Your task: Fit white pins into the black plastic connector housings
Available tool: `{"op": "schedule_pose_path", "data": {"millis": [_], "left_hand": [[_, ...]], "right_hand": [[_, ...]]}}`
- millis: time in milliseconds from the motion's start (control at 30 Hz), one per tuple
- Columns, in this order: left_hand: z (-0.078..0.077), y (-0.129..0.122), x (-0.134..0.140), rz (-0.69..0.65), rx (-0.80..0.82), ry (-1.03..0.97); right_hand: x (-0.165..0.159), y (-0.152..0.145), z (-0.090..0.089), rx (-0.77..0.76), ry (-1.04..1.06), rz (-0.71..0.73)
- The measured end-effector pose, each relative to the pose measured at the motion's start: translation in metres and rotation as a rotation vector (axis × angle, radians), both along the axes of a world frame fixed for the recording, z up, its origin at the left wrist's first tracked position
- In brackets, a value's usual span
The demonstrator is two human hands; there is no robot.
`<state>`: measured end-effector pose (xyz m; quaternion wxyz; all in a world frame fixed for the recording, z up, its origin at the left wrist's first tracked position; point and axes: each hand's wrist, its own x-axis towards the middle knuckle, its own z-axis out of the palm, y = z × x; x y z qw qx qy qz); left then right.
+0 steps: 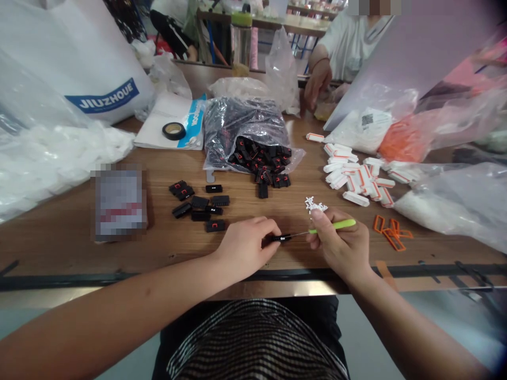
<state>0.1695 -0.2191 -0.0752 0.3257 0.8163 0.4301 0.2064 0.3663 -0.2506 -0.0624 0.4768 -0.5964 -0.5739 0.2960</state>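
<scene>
My left hand (247, 245) pinches a small black plastic connector (282, 238) near the table's front edge; white bits show on its top. In my right hand (344, 245) is a thin tool with a lime-green handle (344, 224), and its slim metal tip reaches the connector. Just beyond my right fingers lies a little heap of tiny white pieces (315, 205). Several black connectors (200, 202) are scattered to the left of my left hand. Orange rectangular rings (392, 232) rest to the right of my right hand.
An opened plastic bag (245, 124) spills black parts at the centre back. White parts with orange rims (358, 177) are piled at right, beside clear bags (455, 203). Black tape (173, 131) sits on a booklet (154, 119). A co-worker's hand (318, 82) is across the table.
</scene>
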Motion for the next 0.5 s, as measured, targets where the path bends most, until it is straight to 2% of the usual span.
{"op": "schedule_pose_path", "data": {"millis": [500], "left_hand": [[-0.0032, 0.0004, -0.0002, -0.004, 0.022, -0.017]], "right_hand": [[-0.0017, -0.0019, 0.0011, 0.133, -0.126, 0.029]]}}
